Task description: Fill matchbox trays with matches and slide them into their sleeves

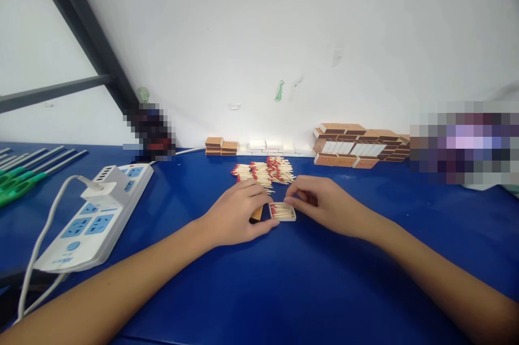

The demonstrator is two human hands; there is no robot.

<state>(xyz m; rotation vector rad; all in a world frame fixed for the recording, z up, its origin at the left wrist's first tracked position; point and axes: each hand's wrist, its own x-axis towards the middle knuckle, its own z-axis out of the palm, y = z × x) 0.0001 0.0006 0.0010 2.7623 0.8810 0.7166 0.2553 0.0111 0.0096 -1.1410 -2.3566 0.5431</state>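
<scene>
Your left hand (pixel 237 215) rests curled beside the open matchbox tray (pixel 283 211), thumb touching its 9 o'clock side. Your right hand (pixel 320 204) pinches the tray's 1 o'clock edge. Loose matches (pixel 265 171) lie at 12 o'clock on the blue tabletop (pixel 259 291).

This looks like a small hand-assembly or packing workshop, not a home. A broad blue surface (pixel 284 280) runs up to a bare white wall (pixel 284 37) with scuffs and bits of tape on it. At twelve o'clock lies a heap of loose red-tipped matches (pixel 265 171), and at one o'clock, along the wall, matchboxes (pixel 359 145) are stacked in rows, with a smaller stack (pixel 221 146) at eleven. At nine o'clock sits a white power strip (pixel 97 215) with a charger plugged in, and at ten a row of green-handled tools (pixel 24 174). A dark metal frame (pixel 81 31) crosses the wall above.
</scene>
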